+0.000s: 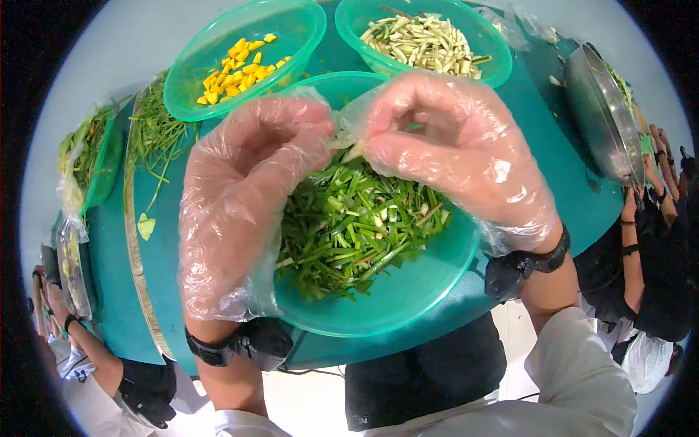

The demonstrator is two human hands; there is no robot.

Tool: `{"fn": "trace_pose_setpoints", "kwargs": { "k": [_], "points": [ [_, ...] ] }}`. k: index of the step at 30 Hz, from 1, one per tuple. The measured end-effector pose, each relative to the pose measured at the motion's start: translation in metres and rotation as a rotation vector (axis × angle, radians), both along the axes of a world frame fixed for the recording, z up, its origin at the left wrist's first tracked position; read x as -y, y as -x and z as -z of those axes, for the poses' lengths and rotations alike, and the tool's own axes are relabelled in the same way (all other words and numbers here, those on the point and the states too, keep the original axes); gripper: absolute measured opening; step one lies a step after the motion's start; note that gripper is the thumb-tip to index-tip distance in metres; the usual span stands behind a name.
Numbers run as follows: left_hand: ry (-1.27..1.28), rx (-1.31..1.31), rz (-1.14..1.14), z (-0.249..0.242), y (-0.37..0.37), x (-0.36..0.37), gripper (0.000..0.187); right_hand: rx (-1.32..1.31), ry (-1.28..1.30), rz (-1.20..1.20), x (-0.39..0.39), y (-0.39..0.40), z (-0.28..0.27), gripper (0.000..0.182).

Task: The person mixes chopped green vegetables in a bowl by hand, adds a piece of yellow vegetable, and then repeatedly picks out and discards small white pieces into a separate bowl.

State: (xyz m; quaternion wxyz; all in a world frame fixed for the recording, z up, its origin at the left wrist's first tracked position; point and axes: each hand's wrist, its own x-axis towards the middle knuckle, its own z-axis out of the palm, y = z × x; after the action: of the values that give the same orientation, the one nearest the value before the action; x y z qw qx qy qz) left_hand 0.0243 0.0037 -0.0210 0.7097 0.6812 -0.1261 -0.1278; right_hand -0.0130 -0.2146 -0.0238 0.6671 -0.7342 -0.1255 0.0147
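My left hand (240, 175) and my right hand (459, 146), both in clear plastic gloves, are raised over a green plastic bowl (386, 309). Their fingertips pinch a small pale green piece of vegetable (354, 151) between them; its exact kind does not show. Chopped leafy greens (357, 226), cut into short strips, are heaped in the bowl below. The fingers and gloves cover part of the piece and the bowl's far side. A black band sits round each wrist.
Behind stand a green bowl of yellow chunks (244, 69) and one of pale cut strips (422, 44). Long leafy stems (156, 120) lie at left on the green table (116, 277). A metal pan (601, 109) is at right. Other people's arms (632, 255) show at both sides.
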Motion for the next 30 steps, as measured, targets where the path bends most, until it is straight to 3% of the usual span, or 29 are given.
{"fn": "trace_pose_setpoints", "kwargs": {
  "k": [2, 14, 17, 20, 23, 28, 30],
  "points": [
    [-0.012, 0.011, 0.019, 0.0, 0.002, 0.002, 0.015, 0.045, 0.095, 0.03, -0.002, -0.002, 0.001, 0.01],
    [0.027, 0.022, -0.008, -0.001, 0.006, 0.008, 0.013, 0.064, 0.017, 0.107, 0.003, -0.002, 0.002, 0.008],
    [0.034, 0.04, -0.068, -0.003, 0.008, 0.009, 0.013, 0.309, 0.04, 0.349, 0.02, -0.018, 0.011, 0.008],
    [0.014, 0.076, -0.068, -0.002, 0.005, 0.009, 0.014, 0.581, 0.443, 0.522, 0.054, -0.039, 0.019, 0.01],
    [-0.048, 0.122, -0.054, 0.0, 0.004, 0.007, 0.015, 0.703, 0.585, 0.521, 0.072, -0.045, 0.022, 0.013],
    [-0.197, 0.198, -0.053, -0.002, 0.006, 0.003, 0.016, 0.554, 0.61, 0.599, 0.064, -0.03, 0.014, 0.015],
    [-0.409, 0.29, 0.026, -0.003, 0.003, -0.002, 0.019, 0.544, 0.633, 0.599, 0.058, -0.026, 0.009, 0.016]
  ]
}}
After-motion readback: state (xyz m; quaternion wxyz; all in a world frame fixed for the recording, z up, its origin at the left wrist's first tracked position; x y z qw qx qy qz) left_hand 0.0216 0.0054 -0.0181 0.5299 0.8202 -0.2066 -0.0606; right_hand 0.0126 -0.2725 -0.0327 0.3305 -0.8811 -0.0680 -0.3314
